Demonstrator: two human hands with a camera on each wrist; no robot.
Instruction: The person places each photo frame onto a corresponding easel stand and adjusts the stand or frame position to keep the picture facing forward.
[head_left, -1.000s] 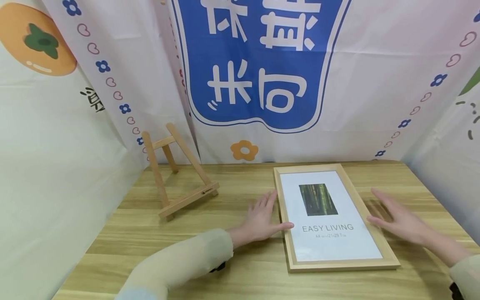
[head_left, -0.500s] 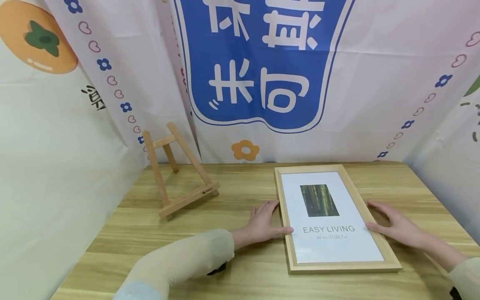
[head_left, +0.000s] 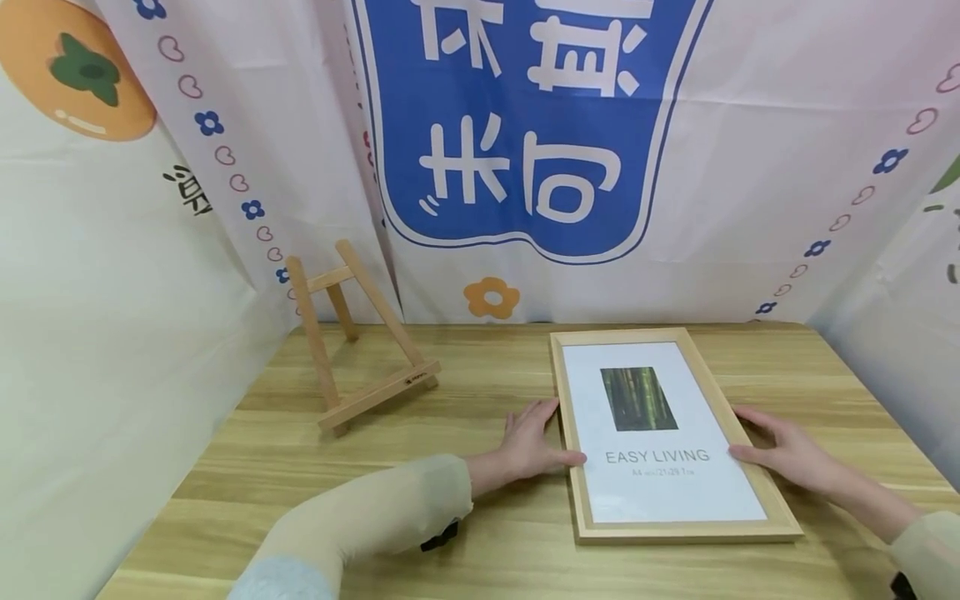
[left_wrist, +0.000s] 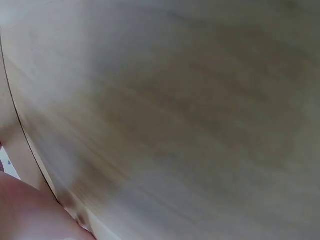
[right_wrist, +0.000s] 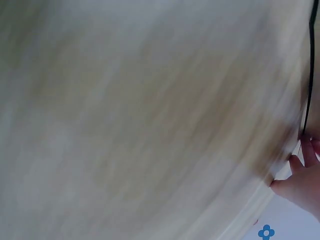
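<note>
A light wooden picture frame (head_left: 660,498) lies flat on the table, its white sheet printed with "EASY LIVING" and a small forest picture. My left hand (head_left: 527,447) grips its left side, thumb over the front border and fingers along the outer edge. At the opposite side my right hand (head_left: 791,454) holds the border the same way, thumb on top. The left wrist view catches part of the left hand (left_wrist: 32,212) against the frame's edge. In the right wrist view, the right hand's fingertips (right_wrist: 281,186) show at the far right. The frame's underside is hidden.
A small wooden tabletop easel (head_left: 382,392) stands at the back left, apart from the frame. Behind the wood-grain table (head_left: 480,350) hangs a white printed cloth (head_left: 750,192) with a large blue sign. Pale cloth (head_left: 112,350) also closes off the left side.
Both hands have come in to the picture frame's sides, the right one moving left onto the border. The frame and easel have stayed in place.
</note>
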